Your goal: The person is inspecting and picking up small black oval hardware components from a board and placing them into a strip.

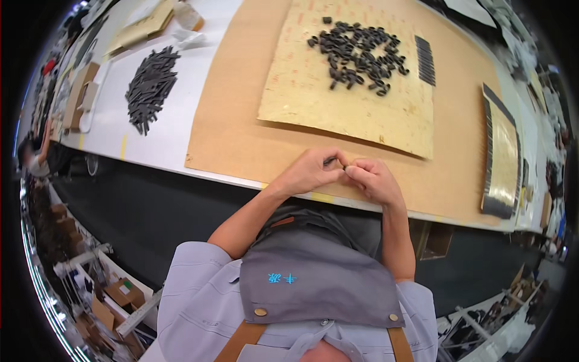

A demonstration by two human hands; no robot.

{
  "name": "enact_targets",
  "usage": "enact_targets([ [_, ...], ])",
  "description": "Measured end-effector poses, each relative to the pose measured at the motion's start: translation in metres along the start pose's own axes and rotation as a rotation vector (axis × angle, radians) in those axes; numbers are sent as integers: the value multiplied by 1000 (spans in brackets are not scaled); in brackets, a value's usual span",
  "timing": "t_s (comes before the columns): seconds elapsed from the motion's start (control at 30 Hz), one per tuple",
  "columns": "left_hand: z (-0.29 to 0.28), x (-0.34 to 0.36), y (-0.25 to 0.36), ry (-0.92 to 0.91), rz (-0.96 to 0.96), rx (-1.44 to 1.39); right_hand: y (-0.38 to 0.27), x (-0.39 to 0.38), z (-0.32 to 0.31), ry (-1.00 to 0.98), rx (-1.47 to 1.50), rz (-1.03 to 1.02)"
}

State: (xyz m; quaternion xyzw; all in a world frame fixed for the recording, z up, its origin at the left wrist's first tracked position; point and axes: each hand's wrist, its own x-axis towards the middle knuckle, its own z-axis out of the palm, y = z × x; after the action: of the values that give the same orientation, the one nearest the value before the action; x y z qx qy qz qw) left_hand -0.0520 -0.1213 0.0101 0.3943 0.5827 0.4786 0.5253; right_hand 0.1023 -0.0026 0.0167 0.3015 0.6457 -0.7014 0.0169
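My left hand point(310, 172) and my right hand point(373, 180) meet over the brown sheet point(235, 139) near the table's front edge, fingers closed around a small dark piece point(330, 162), mostly hidden by them. Just beyond my hands lies a pale yellow board point(344, 120) bearing a scattered heap of short black curled pieces point(356, 54), with a row of dark strips point(425, 60) along its right side. A pile of flat dark grey strips point(151, 90) lies to the left on the white table surface.
At the right, another yellow board point(500, 157) has dark strips along its edge. Cardboard boxes point(81, 96) and yellowish sheets point(136, 33) sit at the left. A person point(35, 158) is at the far left. Shelving with boxes point(123, 292) stands behind me, lower left.
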Motion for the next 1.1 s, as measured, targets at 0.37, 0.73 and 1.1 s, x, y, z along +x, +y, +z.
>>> enact_targets([
  [0.37,11,9,-9,-2,39,-8,7,-14,-18,-72,235,65],
  [0.73,13,4,-10,-3,98,46,9,-18,-10,-98,70,18],
  [1.1,-3,13,-11,-91,-51,-834,-52,26,-32,576,-302,-315],
])
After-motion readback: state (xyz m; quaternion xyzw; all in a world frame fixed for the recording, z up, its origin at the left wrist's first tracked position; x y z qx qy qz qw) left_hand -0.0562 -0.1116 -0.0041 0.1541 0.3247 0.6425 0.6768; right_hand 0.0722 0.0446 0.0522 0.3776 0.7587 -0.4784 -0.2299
